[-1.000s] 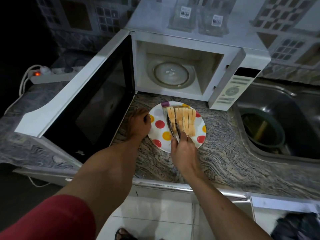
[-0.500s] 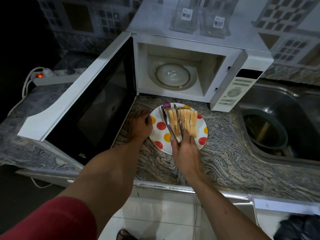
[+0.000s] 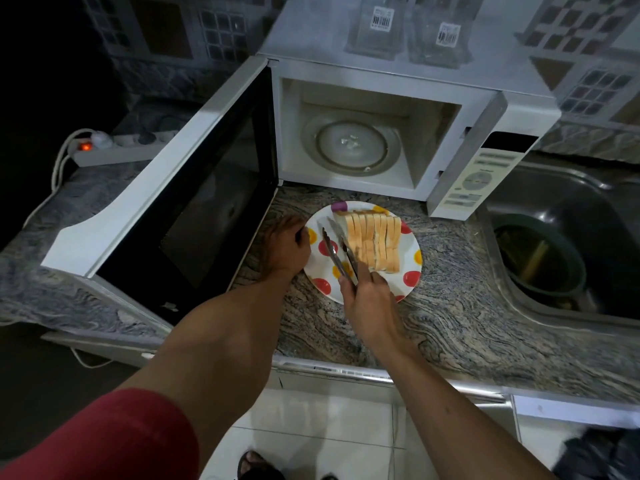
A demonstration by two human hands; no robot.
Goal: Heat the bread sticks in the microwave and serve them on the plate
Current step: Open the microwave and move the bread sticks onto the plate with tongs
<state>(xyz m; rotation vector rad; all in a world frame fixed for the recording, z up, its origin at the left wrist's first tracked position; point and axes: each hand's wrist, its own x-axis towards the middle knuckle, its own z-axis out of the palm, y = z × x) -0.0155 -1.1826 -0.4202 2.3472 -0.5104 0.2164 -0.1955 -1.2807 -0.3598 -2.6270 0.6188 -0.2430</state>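
Several pale bread sticks (image 3: 375, 242) lie side by side on a white plate (image 3: 410, 268) with red and yellow dots, which rests on the counter in front of the microwave (image 3: 408, 84). My left hand (image 3: 285, 247) grips the plate's left rim. My right hand (image 3: 369, 299) holds metal tongs (image 3: 337, 251) whose two arms are spread apart, lying just left of the bread with nothing between their tips. The microwave door (image 3: 180, 188) hangs wide open to the left. Its glass turntable (image 3: 351, 145) is bare.
A steel sink (image 3: 568, 237) with a dark bowl (image 3: 538, 258) inside lies to the right. A power strip (image 3: 114, 150) with a red light sits at the far left. Two clear containers (image 3: 408, 26) stand on top of the microwave. The marbled counter (image 3: 450, 323) extends toward me.
The tongs have opened and come off the leftmost bread sticks, now lying beside the row. My left hand has stayed on the plate's rim. The camera has tilted a little.
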